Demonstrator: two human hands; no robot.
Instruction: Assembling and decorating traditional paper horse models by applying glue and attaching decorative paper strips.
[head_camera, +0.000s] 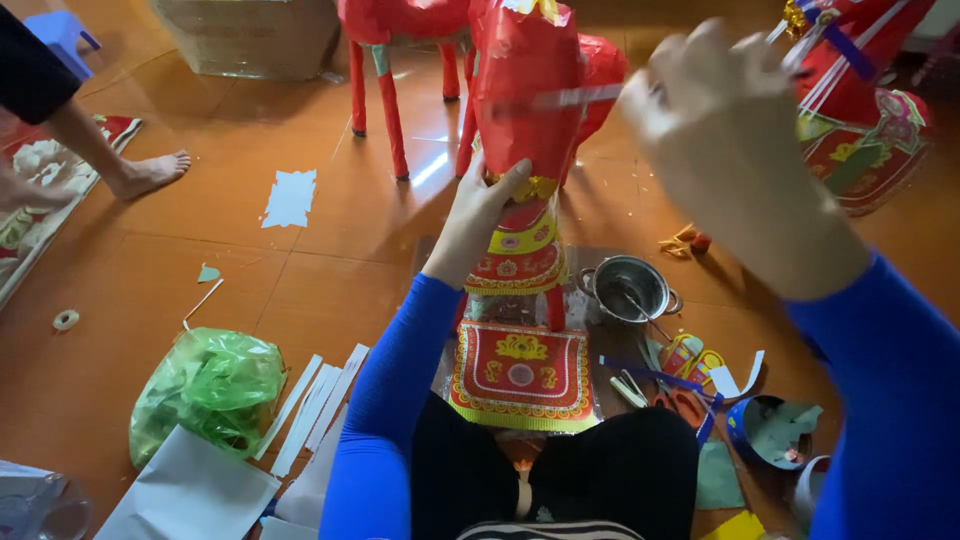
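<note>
The left hand (480, 215) clasps the red paper horse (525, 100) at the neck, just above its patterned chest panel. The right hand (725, 150), raised beside it, pinches a thin pale strip (560, 98) across the head; keeping that strip taut looks wise.

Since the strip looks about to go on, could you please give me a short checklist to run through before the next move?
1. Left hand steadies the red paper horse at its neck: ok.
2. Right hand holds the pale strip against the horse: ok, though blurred.
3. Strip lying straight: cannot tell.
4. Metal pot within reach, beside the horse: ok.
5. Scissors nearby on the floor: ok.
6. Glue on the strip: cannot tell.
</note>
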